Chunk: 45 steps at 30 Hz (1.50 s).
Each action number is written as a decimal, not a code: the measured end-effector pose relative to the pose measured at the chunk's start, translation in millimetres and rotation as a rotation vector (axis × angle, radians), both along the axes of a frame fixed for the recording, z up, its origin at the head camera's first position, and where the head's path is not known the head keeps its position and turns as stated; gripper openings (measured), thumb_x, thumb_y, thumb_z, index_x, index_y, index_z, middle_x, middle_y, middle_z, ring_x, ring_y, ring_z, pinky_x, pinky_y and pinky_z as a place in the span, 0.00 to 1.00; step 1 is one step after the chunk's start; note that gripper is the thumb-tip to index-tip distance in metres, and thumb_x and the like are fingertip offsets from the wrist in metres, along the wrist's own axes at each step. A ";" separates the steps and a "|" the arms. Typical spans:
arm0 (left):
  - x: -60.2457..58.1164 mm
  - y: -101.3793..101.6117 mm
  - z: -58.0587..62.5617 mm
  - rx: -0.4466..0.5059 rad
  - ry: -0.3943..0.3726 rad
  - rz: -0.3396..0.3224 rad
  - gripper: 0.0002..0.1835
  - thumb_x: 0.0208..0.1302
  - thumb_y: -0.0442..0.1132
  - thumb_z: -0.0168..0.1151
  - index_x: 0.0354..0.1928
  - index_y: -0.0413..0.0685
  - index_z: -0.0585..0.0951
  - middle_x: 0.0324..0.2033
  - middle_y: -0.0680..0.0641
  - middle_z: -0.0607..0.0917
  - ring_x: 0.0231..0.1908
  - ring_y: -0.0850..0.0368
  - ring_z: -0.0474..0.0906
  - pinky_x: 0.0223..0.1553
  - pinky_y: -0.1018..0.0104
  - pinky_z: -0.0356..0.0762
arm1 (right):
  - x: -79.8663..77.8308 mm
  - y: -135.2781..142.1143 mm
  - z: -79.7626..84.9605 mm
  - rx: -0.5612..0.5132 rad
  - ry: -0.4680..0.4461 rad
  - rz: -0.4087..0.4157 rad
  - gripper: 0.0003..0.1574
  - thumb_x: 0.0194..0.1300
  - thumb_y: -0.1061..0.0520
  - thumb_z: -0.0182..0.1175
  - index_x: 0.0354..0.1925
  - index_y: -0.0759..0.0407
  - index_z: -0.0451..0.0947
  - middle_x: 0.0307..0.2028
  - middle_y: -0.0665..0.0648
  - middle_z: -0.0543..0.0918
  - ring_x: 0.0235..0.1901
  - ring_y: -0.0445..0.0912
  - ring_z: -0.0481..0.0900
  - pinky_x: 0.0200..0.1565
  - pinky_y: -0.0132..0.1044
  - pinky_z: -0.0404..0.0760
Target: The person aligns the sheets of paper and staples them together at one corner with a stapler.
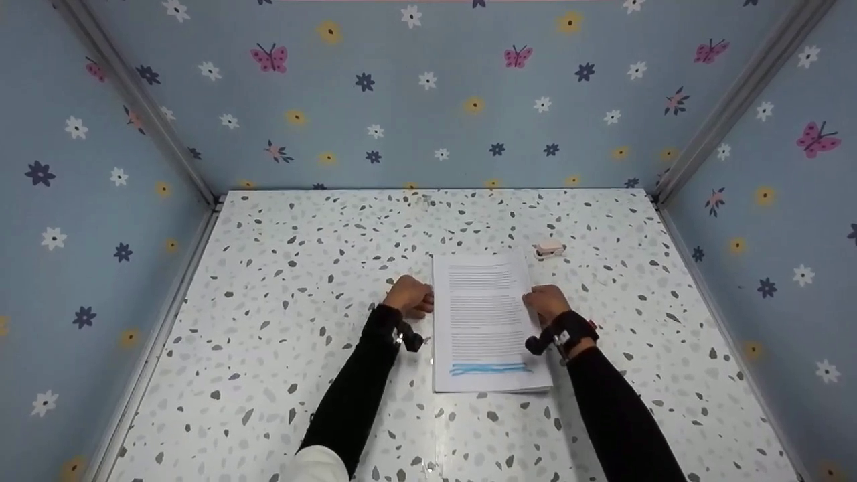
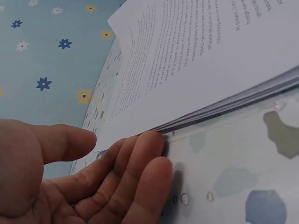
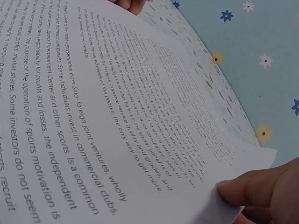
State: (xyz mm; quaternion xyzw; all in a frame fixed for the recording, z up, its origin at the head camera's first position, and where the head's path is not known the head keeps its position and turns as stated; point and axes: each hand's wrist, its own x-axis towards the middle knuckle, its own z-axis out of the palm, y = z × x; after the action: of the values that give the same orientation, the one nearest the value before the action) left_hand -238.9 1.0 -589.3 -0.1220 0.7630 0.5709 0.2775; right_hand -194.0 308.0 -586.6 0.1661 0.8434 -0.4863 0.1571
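Observation:
A stack of printed paper sheets point(image 1: 485, 328) lies on the speckled table, with blue marker strokes across the lower lines of its top page. My right hand point(image 1: 548, 302) pinches the stack's right edge, thumb on top and fingers beneath, as the right wrist view shows; the paper point(image 3: 140, 121) curves up there. On the opposite side, my left hand point(image 1: 410, 296) is at the left edge. In the left wrist view its fingertips point(image 2: 152, 140) touch the side of the sheets, the thumb held apart from the paper. Both wrists wear black straps with small cameras.
A small pale pink stapler point(image 1: 550, 250) sits beyond the top right corner of the stack. Blue panels point(image 1: 428, 100) with flowers and butterflies rise behind the table point(image 1: 281, 268) and along both its sides.

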 end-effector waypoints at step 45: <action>16.0 -21.0 5.1 0.363 0.363 0.049 0.20 0.80 0.41 0.49 0.67 0.42 0.74 0.41 0.40 0.87 0.35 0.52 0.86 0.38 0.63 0.81 | -18.1 -67.7 13.3 -0.583 0.066 -0.227 0.25 0.71 0.48 0.61 0.57 0.63 0.79 0.48 0.58 0.84 0.48 0.48 0.80 0.55 0.41 0.73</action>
State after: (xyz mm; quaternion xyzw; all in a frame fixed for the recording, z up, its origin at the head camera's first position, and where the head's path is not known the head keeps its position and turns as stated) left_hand -222.9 -20.1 -584.2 0.0158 0.6823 0.7175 0.1396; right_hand -212.2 240.3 -573.3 0.1916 0.6490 -0.7272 0.1154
